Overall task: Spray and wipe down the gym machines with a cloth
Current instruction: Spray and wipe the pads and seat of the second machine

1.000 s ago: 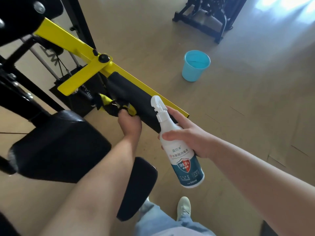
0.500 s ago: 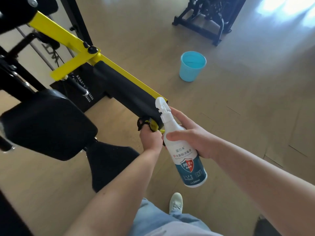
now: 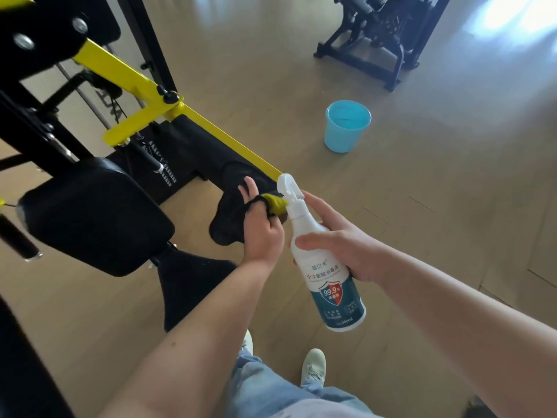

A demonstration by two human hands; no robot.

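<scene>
Left hand (image 3: 262, 233) grips the black, yellow-edged cloth (image 3: 229, 220) at the near end of the black padded bar (image 3: 205, 147). The bar's long axis runs up-left, away from the hand. Right hand (image 3: 340, 245) holds the white plastic spray bottle (image 3: 330, 286) just beside.

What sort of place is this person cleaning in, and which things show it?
Most likely a gym: a weight machine with a yellow arm and black pad stands at the left, and another black exercise machine sits farther off across the wooden floor.
</scene>
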